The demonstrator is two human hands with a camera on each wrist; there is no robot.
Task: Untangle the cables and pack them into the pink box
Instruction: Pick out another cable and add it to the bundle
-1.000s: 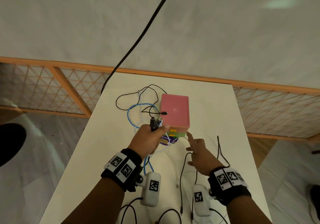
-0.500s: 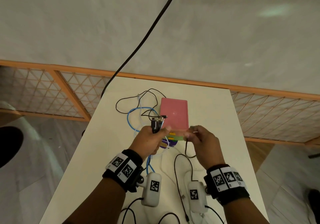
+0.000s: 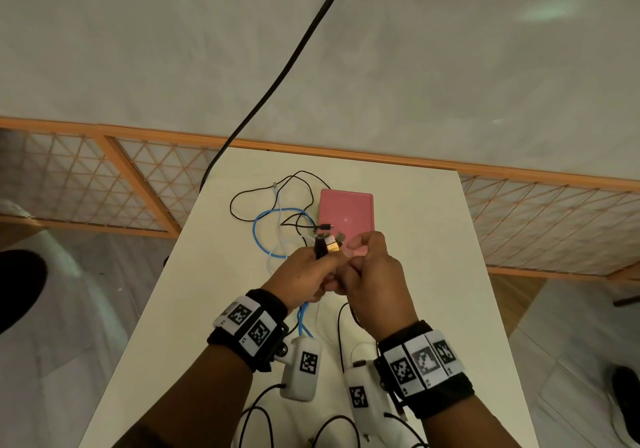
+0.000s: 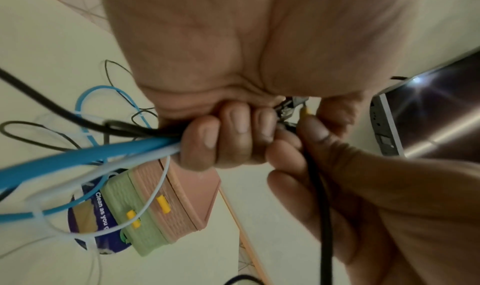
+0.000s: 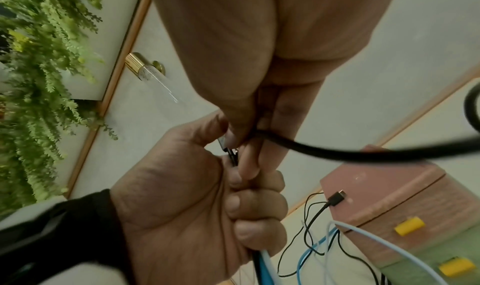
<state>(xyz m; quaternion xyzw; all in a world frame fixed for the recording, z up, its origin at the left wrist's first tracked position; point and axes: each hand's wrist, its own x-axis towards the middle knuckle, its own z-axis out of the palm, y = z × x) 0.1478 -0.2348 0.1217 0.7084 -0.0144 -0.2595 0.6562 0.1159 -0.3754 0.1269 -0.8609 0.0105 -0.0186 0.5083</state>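
The pink box (image 3: 346,212) lies shut on the white table (image 3: 426,274), stacked on a green box (image 4: 130,217). Just in front of it my left hand (image 3: 308,271) grips a bundle of cable ends in its fist: a blue cable (image 4: 78,156), a white one and black ones, with the plugs (image 3: 329,243) sticking out on top. My right hand (image 3: 370,267) is pressed against the left and pinches the end of a black cable (image 5: 337,154) at those plugs. Blue cable loops (image 3: 258,236) and thin black cable loops (image 3: 242,195) lie left of the box. One black plug (image 5: 337,197) rests on the lid.
A thick black cord (image 3: 294,53) hangs down from above to the table's far left corner. An orange lattice fence (image 3: 86,177) runs behind the table. A round blue sticker (image 4: 103,207) lies under the green box. More black and white cables trail on the table near my wrists.
My right hand left the table right of the box, lifted a black cable end and came over against my left hand. The left hand kept its bundle and barely moved.
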